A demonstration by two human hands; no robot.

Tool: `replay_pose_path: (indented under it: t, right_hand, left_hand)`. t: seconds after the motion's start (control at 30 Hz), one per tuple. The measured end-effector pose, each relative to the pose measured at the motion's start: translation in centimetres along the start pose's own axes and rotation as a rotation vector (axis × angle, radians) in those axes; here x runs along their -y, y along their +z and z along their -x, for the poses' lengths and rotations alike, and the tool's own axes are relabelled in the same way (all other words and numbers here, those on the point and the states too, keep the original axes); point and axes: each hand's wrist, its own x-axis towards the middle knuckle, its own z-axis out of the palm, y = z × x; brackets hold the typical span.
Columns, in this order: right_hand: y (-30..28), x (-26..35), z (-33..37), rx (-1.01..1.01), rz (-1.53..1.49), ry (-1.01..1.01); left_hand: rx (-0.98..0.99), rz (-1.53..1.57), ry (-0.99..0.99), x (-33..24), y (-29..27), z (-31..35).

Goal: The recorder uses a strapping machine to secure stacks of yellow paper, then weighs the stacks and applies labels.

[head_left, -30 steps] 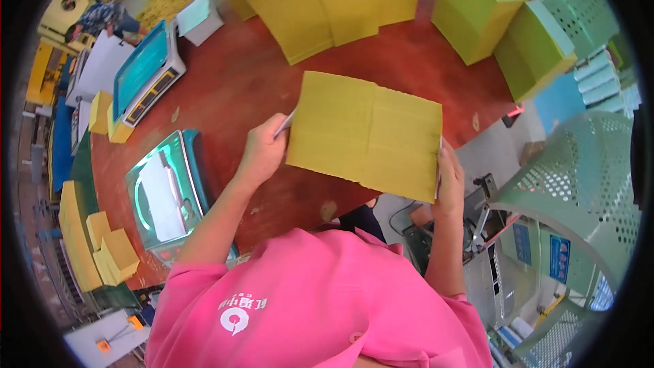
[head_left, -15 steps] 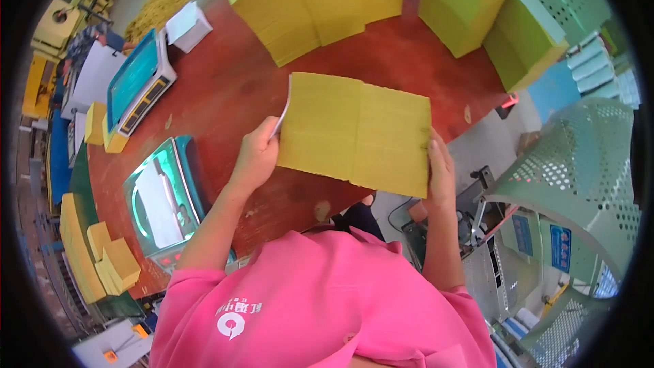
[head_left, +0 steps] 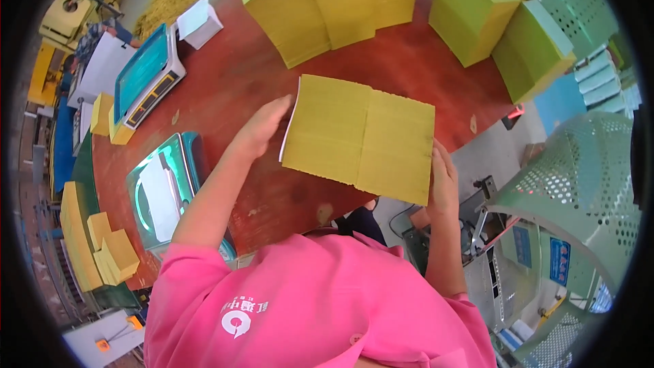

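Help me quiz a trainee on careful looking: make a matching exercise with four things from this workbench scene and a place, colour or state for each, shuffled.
Things:
1. left hand
2. right hand
3. tabletop
4. shirt

Descriptions:
A. pink, with a white emblem
B. at the right edge of the yellow bundle
C. fingers extended, by the bundle's left edge
D. red, bearing a scale with a blue-green tray

Right pairs: 1-C, 2-B, 3-D, 4-A.
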Motion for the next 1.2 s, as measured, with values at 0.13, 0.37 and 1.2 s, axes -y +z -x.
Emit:
replay_pose_path:
  t: [0.13, 0.37, 1.2]
  right_hand:
    - [-0.1, 1.0, 0.0, 0.007, 0.198, 0.11]
    - [1.1, 0.9, -1.6, 0.183, 0.289, -0.077]
    - [4.2, -3.1, -7.0, 0.369, 0.041, -0.209]
  left_hand:
    - [-0.009, -0.261, 0.045, 0.1, 2.0, -0.5]
    - [-0.243, 0.121, 0.297, 4.9, 2.6, 2.4]
    - [-0.481, 0.526, 0.626, 12.4, 6.2, 6.2]
